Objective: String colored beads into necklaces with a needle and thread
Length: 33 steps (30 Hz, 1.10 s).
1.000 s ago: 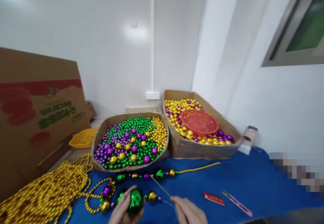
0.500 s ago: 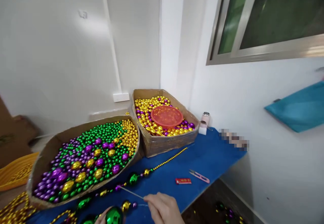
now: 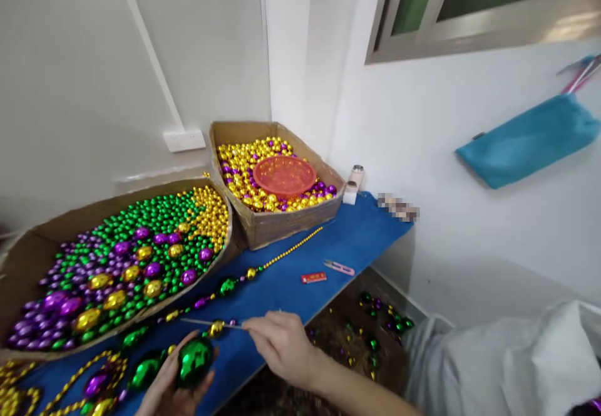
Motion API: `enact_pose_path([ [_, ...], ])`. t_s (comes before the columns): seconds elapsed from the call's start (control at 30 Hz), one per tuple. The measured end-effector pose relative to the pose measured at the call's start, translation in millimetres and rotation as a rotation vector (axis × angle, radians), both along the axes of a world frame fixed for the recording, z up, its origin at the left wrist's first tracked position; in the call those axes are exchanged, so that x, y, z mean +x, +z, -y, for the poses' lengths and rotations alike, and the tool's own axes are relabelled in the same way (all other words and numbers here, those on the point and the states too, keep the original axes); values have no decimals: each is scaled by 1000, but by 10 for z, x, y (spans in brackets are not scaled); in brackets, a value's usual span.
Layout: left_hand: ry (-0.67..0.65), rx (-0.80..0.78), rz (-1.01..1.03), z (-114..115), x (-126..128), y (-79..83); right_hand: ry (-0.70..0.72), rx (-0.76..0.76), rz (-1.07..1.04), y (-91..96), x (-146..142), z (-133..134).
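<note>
While it gleams, green bead [image 3: 194, 361], round

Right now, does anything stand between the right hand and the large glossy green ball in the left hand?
In this view, yes: a smaller glossy gold ball and a small purple bead, with the thin pale rod in the right hand crossing there. Whether they actually block the large glossy green ball is unclear.
</note>
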<state>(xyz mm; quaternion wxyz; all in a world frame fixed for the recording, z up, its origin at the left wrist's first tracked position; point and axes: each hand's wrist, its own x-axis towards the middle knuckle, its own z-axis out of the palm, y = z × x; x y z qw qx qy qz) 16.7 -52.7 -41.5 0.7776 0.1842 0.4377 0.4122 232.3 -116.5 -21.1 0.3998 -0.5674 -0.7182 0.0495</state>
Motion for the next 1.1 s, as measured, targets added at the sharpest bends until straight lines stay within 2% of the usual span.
enact_pose_path([
  [0.2, 109, -50, 30, -24, 114, 39, 73, -149, -63, 9, -113, 18],
  [0.3, 105, -38, 85, -69, 105, 78, 81, -122, -24, 97, -70, -46],
  [0.43, 116, 95, 167, -140, 58, 198, 82, -40, -15, 171, 87, -136],
  [0.57, 110, 181, 203, -167, -21, 225, 123, 27, -4, 57, 117, -121],
  [0.73, 161, 153, 235, -97, -121, 181, 169, 97, 127, -117, 17, -12],
  [0.9, 157, 168, 287, -16, -221, 173, 198, 157, 220, -144, -50, -1],
  [1.1, 203, 160, 295, 12, -271, 149, 232, 143, 268, -169, -88, -15],
])
